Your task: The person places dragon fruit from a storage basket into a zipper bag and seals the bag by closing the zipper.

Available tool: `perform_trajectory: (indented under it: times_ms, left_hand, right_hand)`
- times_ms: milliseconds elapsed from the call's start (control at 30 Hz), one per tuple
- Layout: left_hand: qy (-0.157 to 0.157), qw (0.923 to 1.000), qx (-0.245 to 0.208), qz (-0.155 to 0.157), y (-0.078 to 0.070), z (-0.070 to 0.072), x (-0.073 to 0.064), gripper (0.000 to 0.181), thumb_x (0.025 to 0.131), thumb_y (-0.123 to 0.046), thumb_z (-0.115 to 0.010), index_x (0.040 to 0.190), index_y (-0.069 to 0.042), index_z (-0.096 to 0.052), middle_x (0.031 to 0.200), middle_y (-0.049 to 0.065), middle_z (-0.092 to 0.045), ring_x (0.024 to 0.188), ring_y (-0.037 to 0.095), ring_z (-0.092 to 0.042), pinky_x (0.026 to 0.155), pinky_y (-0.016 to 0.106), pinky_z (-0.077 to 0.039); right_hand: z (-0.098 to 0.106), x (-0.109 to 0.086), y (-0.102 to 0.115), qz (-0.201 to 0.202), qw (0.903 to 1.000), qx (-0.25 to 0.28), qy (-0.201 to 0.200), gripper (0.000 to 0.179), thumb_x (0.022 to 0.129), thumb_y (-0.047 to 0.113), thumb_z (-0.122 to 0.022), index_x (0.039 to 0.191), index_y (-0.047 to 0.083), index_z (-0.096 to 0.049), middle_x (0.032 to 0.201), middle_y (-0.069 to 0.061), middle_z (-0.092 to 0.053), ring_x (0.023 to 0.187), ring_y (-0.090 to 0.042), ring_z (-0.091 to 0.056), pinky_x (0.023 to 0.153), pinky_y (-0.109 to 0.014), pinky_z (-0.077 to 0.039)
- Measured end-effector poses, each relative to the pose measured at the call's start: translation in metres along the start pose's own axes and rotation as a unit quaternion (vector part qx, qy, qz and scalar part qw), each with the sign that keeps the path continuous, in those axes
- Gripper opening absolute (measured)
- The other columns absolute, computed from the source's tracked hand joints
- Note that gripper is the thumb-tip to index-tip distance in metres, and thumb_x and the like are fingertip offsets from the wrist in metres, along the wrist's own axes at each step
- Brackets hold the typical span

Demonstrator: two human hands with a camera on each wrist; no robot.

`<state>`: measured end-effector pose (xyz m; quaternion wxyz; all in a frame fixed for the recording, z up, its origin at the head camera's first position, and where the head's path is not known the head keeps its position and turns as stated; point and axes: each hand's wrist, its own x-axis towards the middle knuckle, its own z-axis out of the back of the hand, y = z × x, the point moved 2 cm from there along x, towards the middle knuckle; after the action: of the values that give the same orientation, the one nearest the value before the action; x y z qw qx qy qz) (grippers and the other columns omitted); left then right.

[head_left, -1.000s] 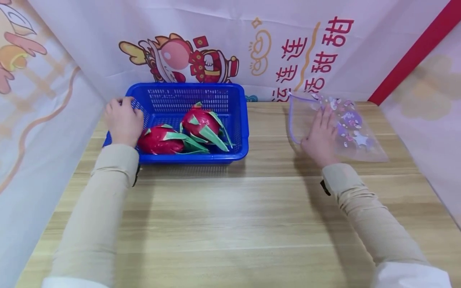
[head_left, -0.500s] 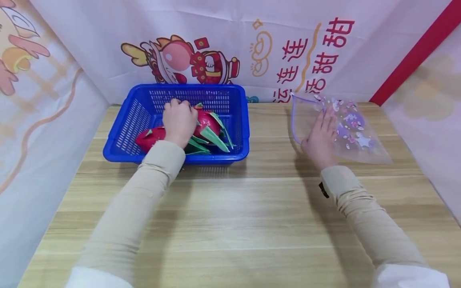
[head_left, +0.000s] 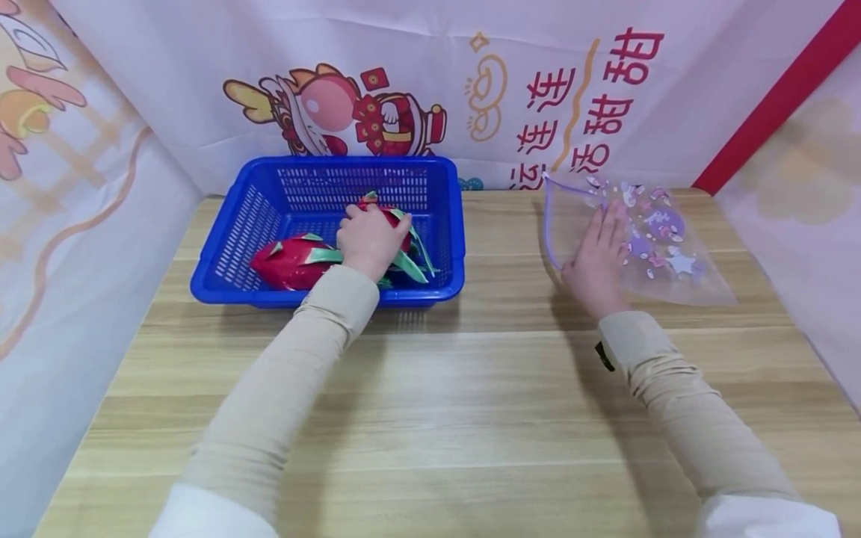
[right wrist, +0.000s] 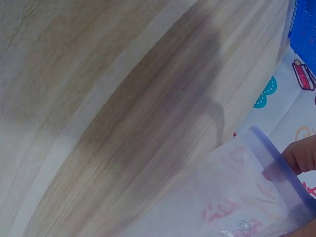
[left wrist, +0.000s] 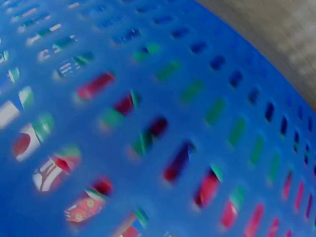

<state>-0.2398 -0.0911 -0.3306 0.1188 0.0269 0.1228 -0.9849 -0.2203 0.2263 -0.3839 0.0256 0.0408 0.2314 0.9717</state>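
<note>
In the head view, my left hand is inside the blue plastic basket, its fingers and thumb round the right-hand dragon fruit, which it partly covers. Another dragon fruit, red with green scales, lies just left of that hand. On the right, my right hand holds a clear bag by its purple-edged mouth. From the right wrist, one finger crosses the bag's purple rim, its tip seen through the film. The left wrist view shows only the basket's slotted wall, with red and green behind it.
Both arms reach across a wooden table. A white printed cloth hangs right behind the basket and bag, with more cloth along the left and right sides.
My left hand has moved right from the basket's left rim, passing over the left dragon fruit to the right one. My right hand stays at the bag.
</note>
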Motion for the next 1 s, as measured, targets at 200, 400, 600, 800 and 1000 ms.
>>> perform_trajectory:
  times_ms: [200,400,600,800,1000]
  left_hand:
    - [0.018,0.9997,0.007,0.016,-0.009,-0.012,0.000,0.092,0.090,-0.064,-0.044,0.146,0.006,-0.023,0.145,0.030,-0.030,0.128,0.048,-0.041,0.101,0.051,-0.047]
    - [0.028,0.9990,-0.019,0.030,-0.010,-0.018,0.002,0.099,0.088,-0.061,-0.052,0.150,0.003,-0.009,0.154,0.029,-0.016,0.137,0.053,-0.028,0.103,0.054,-0.044]
    - [0.050,0.9978,-0.028,0.033,-0.011,-0.018,0.002,0.103,0.086,-0.060,-0.055,0.152,-0.001,-0.002,0.157,0.029,-0.005,0.139,0.054,-0.022,0.106,0.053,-0.042]
    - [0.067,0.9954,-0.048,0.048,-0.012,-0.018,0.002,0.101,0.087,-0.053,-0.057,0.153,-0.008,0.004,0.156,0.031,0.000,0.139,0.055,-0.021,0.108,0.053,-0.039]
    - [0.070,0.9956,-0.053,0.033,-0.010,-0.018,0.003,0.100,0.088,-0.050,-0.059,0.154,-0.011,0.005,0.158,0.026,0.008,0.139,0.056,-0.020,0.107,0.054,-0.040]
  right_hand:
    - [0.000,0.000,-0.001,0.002,1.0000,-0.005,-0.001,0.103,0.077,-0.002,-0.055,0.148,0.000,0.019,0.152,-0.013,0.035,0.143,-0.040,0.024,0.111,-0.069,0.001]
    - [-0.003,0.000,-0.001,0.003,1.0000,-0.006,0.006,0.100,0.078,-0.002,-0.051,0.148,0.002,0.021,0.150,-0.011,0.037,0.143,-0.042,0.024,0.111,-0.069,0.001]
    - [-0.004,0.001,-0.002,0.000,1.0000,-0.007,0.004,0.100,0.079,-0.001,-0.051,0.148,0.001,0.020,0.151,-0.012,0.036,0.143,-0.045,0.020,0.111,-0.069,0.002]
    - [-0.004,0.001,-0.002,0.001,1.0000,-0.007,-0.001,0.099,0.079,-0.001,-0.052,0.149,0.002,0.019,0.153,-0.013,0.033,0.144,-0.047,0.015,0.112,-0.069,0.001]
    - [-0.005,0.001,-0.001,0.002,1.0000,-0.002,0.001,0.099,0.079,-0.002,-0.051,0.149,0.003,0.020,0.153,-0.012,0.033,0.144,-0.048,0.014,0.112,-0.068,0.001]
